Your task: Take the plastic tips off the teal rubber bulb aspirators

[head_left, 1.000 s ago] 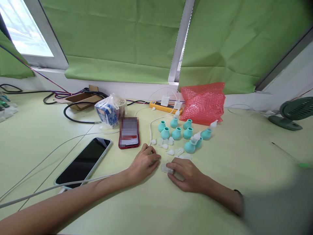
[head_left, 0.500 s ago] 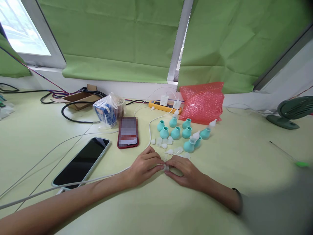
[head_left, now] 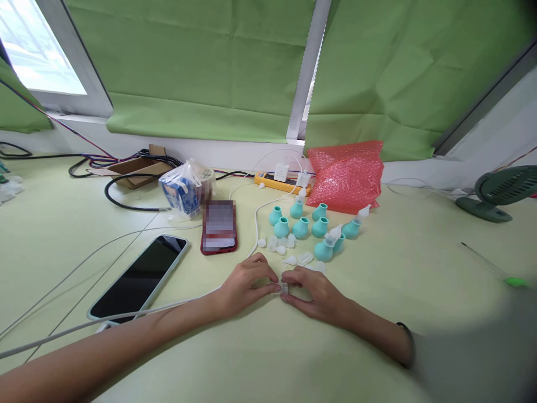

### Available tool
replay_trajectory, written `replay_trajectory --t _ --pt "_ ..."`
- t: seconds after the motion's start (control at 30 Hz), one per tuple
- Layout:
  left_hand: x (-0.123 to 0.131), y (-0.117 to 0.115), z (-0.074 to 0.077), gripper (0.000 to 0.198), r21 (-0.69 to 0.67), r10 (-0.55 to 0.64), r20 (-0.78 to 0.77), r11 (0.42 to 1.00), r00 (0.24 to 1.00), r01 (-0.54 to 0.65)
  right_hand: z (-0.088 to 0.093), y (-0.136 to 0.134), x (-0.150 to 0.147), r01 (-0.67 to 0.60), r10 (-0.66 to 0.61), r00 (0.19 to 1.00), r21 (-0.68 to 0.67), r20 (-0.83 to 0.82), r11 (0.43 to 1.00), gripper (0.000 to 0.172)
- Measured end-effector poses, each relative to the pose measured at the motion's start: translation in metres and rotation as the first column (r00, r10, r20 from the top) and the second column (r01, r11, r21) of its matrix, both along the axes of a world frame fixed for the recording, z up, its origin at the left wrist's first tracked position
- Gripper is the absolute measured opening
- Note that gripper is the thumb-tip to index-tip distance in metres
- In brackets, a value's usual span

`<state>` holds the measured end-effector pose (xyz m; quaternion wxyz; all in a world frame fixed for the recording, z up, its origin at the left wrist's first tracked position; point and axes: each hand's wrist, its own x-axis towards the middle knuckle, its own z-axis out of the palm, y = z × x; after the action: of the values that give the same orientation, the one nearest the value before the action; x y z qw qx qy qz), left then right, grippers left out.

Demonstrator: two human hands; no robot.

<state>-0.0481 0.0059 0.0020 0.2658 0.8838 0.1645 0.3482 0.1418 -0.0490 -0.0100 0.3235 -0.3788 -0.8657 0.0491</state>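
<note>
My right hand (head_left: 316, 292) pinches a small clear plastic piece (head_left: 284, 287) between thumb and fingers, just above the table. At the left side of that piece, my left hand (head_left: 247, 285) has its thumb and forefinger closing on it. The fingers hide part of the piece, so its exact shape is unclear. Beyond the hands lie several loose translucent tips and clear tubes (head_left: 305, 258). Behind them stand several teal squeeze bulbs (head_left: 300, 228) with open necks. A few bulbs carry a white nozzle (head_left: 336, 232).
Left of the bulbs lie a red-cased phone (head_left: 218, 226) and a larger dark-screened phone (head_left: 140, 280). A white cable (head_left: 176, 306) crosses the left forearm. Farther back are a yellow power strip (head_left: 272, 182), a red bubble-wrap bag (head_left: 346, 176) and a bagged blue box (head_left: 182, 190). A green-handled screwdriver (head_left: 515, 281) lies right.
The left hand's forefinger and thumb have parted slightly and shifted a little left. The right hand still holds the clear piece, which shows a bit more. The bulbs have not moved.
</note>
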Motion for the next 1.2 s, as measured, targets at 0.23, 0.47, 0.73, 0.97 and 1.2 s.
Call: replay_trajectory --t 0.23,0.47,0.73,0.97,1.2 --pt "-0.0008 -0.0006 -0.0009 0.012 0.138 -0.076 0.041 0.988 0.996 0.070 0.0007 0.0007 0.0006 0.001 -0.001 0.999 -0.003 0.037 1.000 0.020" --pt "-0.0012 -0.0022 -0.0033 0.011 0.258 -0.083 0.016 0.963 0.996 0.076 -0.0007 0.0010 0.0016 -0.018 0.019 0.999 -0.021 0.039 1.000 0.018" --pt "-0.0020 -0.0051 -0.0043 0.010 0.333 -0.021 -0.040 0.942 0.999 0.033 0.0019 0.0021 0.0005 -0.058 0.060 0.996 -0.030 0.060 0.998 0.011" --pt "-0.0025 -0.0038 -0.0064 0.007 0.331 0.015 -0.017 0.944 1.000 -0.009 0.0025 0.0030 0.0002 -0.083 0.084 0.995 -0.019 0.060 0.996 0.011" --pt "-0.0026 -0.0046 -0.0080 0.008 0.378 -0.003 -0.066 0.926 0.998 0.027 -0.0010 -0.0005 0.0013 0.026 -0.025 0.999 -0.030 0.041 0.999 0.017"
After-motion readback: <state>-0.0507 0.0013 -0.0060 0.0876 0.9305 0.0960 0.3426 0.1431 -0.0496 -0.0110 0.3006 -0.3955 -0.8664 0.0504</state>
